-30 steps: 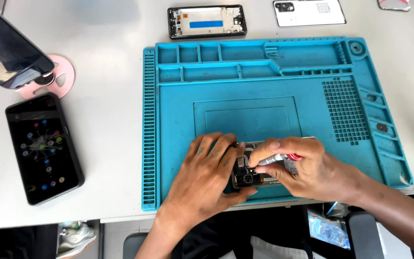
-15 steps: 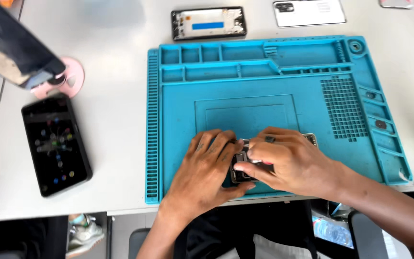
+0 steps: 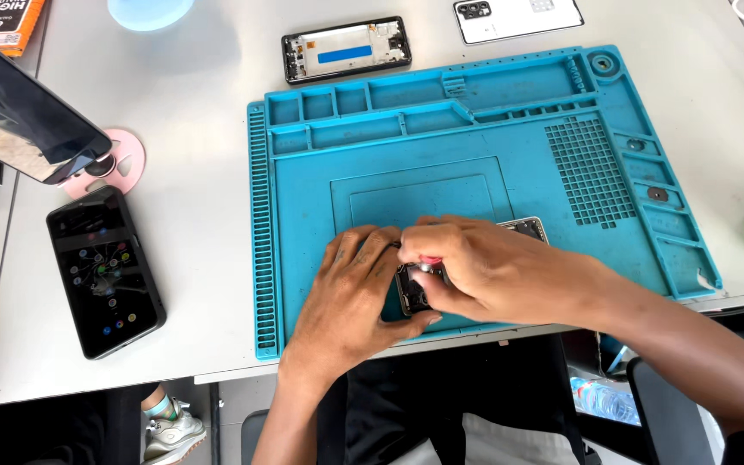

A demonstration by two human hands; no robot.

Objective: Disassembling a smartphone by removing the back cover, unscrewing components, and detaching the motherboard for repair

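Head view, work in hand: an opened phone (image 3: 475, 263), its inner parts exposed, is held flat on the blue repair mat (image 3: 475, 172), near the mat's front edge; most of it is hidden under the two hands.
Head view, left hand (image 3: 350, 297): it is laid over the phone's left end, fingers bent and pressed down on it, the thumb tucked against the lower edge; the device is steadied rather than lifted.
Head view, right hand (image 3: 484, 267): its fingers are drawn together in a pinch on a small red-handled tool (image 3: 430, 259), whose tip is set into the exposed interior just beside the left fingertips.
Head view, step judged: a small part inside the phone appears to be worked on with the tool; which part cannot be told, as it is covered.
Head view, next move calls for: a firm hold by the left hand and light, controlled pressure at the tool tip, so that it does not slip.
Head view, surroundings: on the white surface (image 3: 191, 129) beyond the mat are seen a bare phone frame (image 3: 346, 49) and a white back cover (image 3: 517, 17); well to the left lies a dark phone (image 3: 105, 271) with a lit screen.
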